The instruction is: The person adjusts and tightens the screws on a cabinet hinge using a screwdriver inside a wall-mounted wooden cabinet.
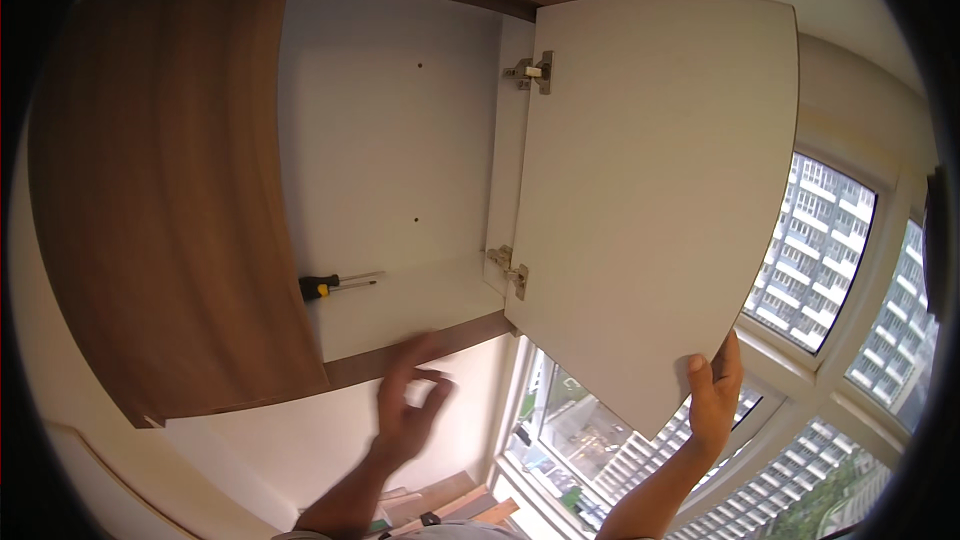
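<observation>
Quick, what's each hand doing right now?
Left hand: loosely open, nothing visible in it.
Right hand: holding the cabinet door by its edge.

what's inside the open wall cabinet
In the cabinet, what look like two screwdrivers lie at the lower left. The brown left door covers that side, so anything further behind it cannot be seen.

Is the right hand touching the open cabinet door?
Touching. In the head view, the right hand grips the open cabinet door at its lower outer edge, thumb on the pale inner face.
</observation>
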Tool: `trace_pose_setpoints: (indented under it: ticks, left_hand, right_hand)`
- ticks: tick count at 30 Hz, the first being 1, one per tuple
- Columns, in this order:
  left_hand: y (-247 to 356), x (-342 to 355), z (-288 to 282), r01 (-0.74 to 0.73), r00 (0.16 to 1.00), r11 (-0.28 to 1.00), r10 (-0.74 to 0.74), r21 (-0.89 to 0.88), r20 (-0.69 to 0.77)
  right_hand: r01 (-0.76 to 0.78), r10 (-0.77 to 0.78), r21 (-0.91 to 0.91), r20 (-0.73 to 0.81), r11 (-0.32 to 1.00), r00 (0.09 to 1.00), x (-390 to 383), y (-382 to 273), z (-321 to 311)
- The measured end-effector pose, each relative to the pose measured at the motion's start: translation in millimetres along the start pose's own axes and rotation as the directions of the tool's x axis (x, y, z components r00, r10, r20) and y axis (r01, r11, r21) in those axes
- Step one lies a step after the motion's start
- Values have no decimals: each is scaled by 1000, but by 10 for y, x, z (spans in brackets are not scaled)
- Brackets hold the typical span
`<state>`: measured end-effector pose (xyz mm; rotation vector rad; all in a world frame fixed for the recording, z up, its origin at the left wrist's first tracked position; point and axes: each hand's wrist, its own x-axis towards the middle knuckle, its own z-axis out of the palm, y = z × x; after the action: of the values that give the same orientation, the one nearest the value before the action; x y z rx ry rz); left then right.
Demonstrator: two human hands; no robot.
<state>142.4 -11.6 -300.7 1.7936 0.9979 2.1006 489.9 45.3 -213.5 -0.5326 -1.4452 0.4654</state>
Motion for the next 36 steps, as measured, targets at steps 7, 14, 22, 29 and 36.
trace_pose_setpoints:
  ticks: [7,14,22,29,36]
  left_hand:
    - [605,337,-854,-23,807,402,548,915,-221]
    - [493,618,-833,265,907,-73,358,962,-223]
    - [667,388,-711,231,906,-111,386,966,-173]
    - [1646,-299,-495,102,933,20,345,995,-103]
    - [2201,-996,-572,282,823,53,499,958,-270]
  right_hand:
    - [178,-263,-351,-213,919,941,-73,-117,90]
    - [697,-704,-175,-361,695,612,-527,-324,597]
    - [506,-501,53,261,861,825,-470,-162,1235]
    - [414,-482,251,362,875,798,-356,161,1809]
    - [283,-406,348,360,894,840,-242,484,2384]
